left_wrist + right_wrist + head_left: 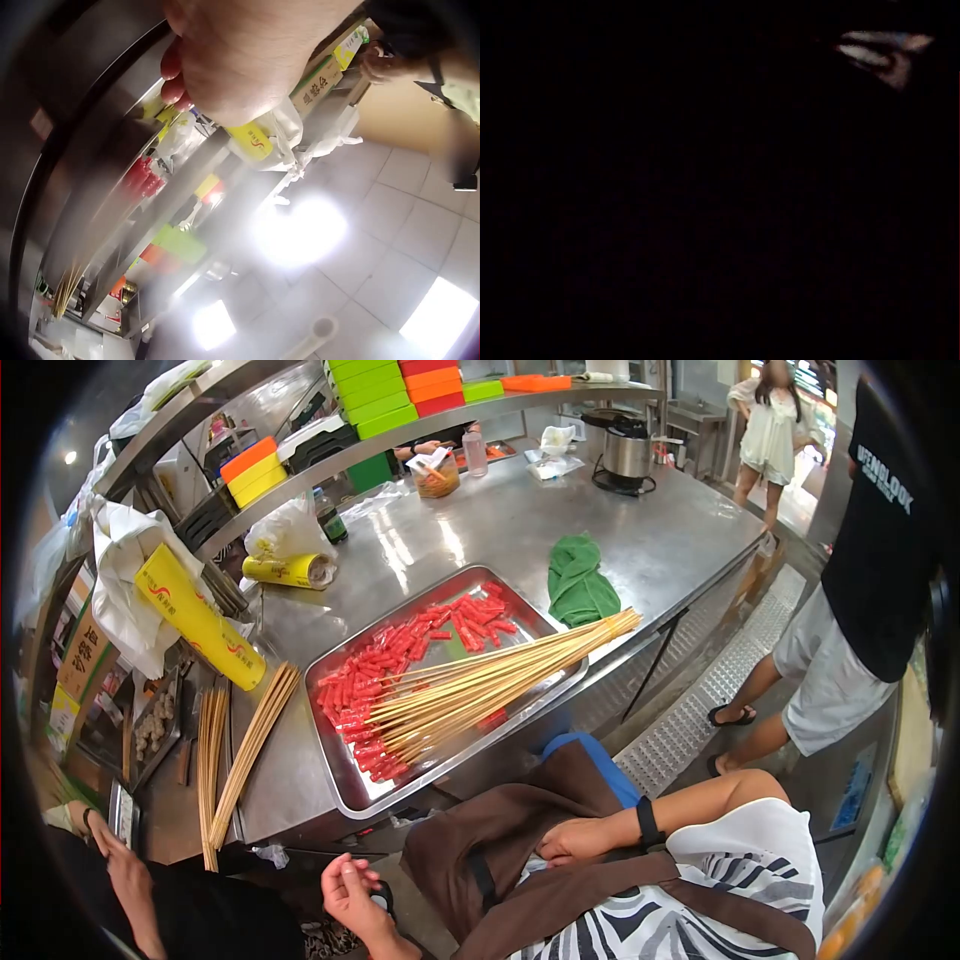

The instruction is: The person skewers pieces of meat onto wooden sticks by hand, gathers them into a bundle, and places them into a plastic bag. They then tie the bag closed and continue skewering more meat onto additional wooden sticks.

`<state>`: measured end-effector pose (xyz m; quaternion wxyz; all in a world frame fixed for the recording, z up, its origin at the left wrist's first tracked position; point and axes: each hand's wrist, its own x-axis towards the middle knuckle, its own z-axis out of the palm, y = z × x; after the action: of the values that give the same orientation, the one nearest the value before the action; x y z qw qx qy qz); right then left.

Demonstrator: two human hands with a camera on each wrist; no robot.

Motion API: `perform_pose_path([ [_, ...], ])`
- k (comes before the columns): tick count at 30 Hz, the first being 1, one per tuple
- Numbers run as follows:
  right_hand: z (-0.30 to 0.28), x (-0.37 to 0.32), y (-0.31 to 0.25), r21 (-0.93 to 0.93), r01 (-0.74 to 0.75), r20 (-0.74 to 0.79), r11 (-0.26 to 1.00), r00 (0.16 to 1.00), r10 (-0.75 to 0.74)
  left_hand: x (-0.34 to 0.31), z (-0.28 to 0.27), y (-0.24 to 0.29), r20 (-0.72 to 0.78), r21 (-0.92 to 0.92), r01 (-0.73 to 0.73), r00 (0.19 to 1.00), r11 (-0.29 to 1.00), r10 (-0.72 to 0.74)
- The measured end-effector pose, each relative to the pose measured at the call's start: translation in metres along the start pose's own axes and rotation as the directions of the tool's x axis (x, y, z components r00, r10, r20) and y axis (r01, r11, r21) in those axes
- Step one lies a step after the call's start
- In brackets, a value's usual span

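My left hand (352, 900) is in the air in front of the table, fingers loosely curled and holding nothing; the left wrist view shows the same hand (240, 60) from close up. My right hand (568, 842) lies against the brown apron (440, 860), its fingers partly hidden by cloth, so what they hold cannot be seen. The right wrist view is almost black. On the steel table, a metal tray (350, 810) bears red wrapped pieces (345, 695) and a fan of wooden sticks (500, 682) lying across them.
Two more stick bundles (250, 745) lie left of the tray, near a yellow roll box (200, 615). A green cloth (580, 582) lies behind the tray's right side. A person in black (870, 550) stands at right; another person's hand (130, 880) is at lower left.
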<state>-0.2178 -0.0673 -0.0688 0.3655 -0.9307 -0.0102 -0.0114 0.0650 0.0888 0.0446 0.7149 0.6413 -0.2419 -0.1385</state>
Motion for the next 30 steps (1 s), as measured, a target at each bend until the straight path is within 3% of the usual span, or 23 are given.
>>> perform_pose_path([
  [2,0.003,0.001,0.004,0.264,-0.047,-0.105,0.963,0.992,0.077,-0.001,0.015,-0.004,0.119,0.046,0.052,0.991,0.998,-0.057],
  [3,0.003,0.000,0.006,0.266,-0.041,-0.116,0.963,0.990,0.075,-0.001,0.023,-0.006,0.209,0.074,0.111,0.970,0.991,-0.124],
  [5,0.003,-0.002,0.008,0.444,-0.115,-0.104,0.888,0.978,0.179,-0.004,0.037,-0.008,0.385,0.148,0.195,0.892,0.970,-0.238],
  [6,0.000,-0.003,0.008,0.445,-0.101,-0.122,0.890,0.977,0.172,-0.005,0.043,-0.010,0.467,0.191,0.218,0.837,0.957,-0.284],
  [9,-0.022,-0.005,-0.001,0.514,-0.216,0.072,0.830,0.975,0.209,-0.008,0.059,-0.018,0.578,0.312,0.283,0.701,0.907,-0.418],
  [12,-0.028,-0.012,-0.010,0.486,-0.161,-0.013,0.859,0.981,0.191,-0.011,0.069,-0.042,0.711,0.373,0.321,0.504,0.871,-0.490],
  [13,-0.023,-0.014,-0.006,0.352,-0.148,-0.018,0.924,0.986,0.165,-0.014,0.074,-0.049,0.774,0.347,0.287,0.450,0.893,-0.445],
  [15,-0.014,-0.016,0.001,0.301,-0.100,-0.059,0.948,0.991,0.123,-0.025,0.085,-0.067,0.850,0.301,0.255,0.367,0.919,-0.379],
  [16,-0.011,-0.017,0.003,0.246,-0.061,-0.088,0.967,0.992,0.085,-0.030,0.087,-0.071,0.841,0.381,0.174,0.344,0.908,-0.419],
  [18,-0.013,-0.020,0.001,0.262,-0.031,-0.149,0.965,0.986,0.073,-0.034,0.095,-0.077,0.864,0.398,0.140,0.274,0.906,-0.422],
  [19,-0.015,-0.021,0.000,0.403,-0.060,-0.147,0.913,0.981,0.129,-0.036,0.099,-0.079,0.864,0.397,0.144,0.274,0.907,-0.422],
  [20,-0.019,-0.022,-0.002,0.536,-0.084,-0.135,0.840,0.974,0.184,-0.037,0.104,-0.079,0.888,0.393,0.057,0.233,0.918,-0.396],
  [21,-0.020,-0.022,-0.003,0.535,-0.087,-0.131,0.840,0.974,0.184,-0.038,0.106,-0.079,0.909,0.384,-0.030,0.190,0.923,-0.372],
  [23,-0.024,-0.022,-0.001,0.631,-0.195,-0.031,0.751,0.961,0.275,-0.041,0.108,-0.079,0.920,0.368,-0.014,0.155,0.930,-0.361],
  [24,-0.023,-0.021,0.001,0.626,-0.196,-0.028,0.755,0.961,0.274,-0.041,0.110,-0.079,0.929,0.353,0.000,0.117,0.936,-0.350],
  [27,-0.024,-0.017,0.002,0.713,-0.151,-0.075,0.685,0.955,0.288,-0.043,0.110,-0.071,0.926,0.362,-0.025,0.124,0.932,-0.357],
  [29,-0.031,-0.015,-0.001,0.897,-0.209,0.065,0.391,0.935,0.350,-0.043,0.109,-0.072,0.931,0.346,-0.066,0.150,0.936,-0.334],
  [30,-0.032,-0.014,-0.003,0.896,-0.212,0.069,0.390,0.934,0.350,-0.044,0.108,-0.072,0.934,0.335,-0.105,0.170,0.936,-0.315],
])
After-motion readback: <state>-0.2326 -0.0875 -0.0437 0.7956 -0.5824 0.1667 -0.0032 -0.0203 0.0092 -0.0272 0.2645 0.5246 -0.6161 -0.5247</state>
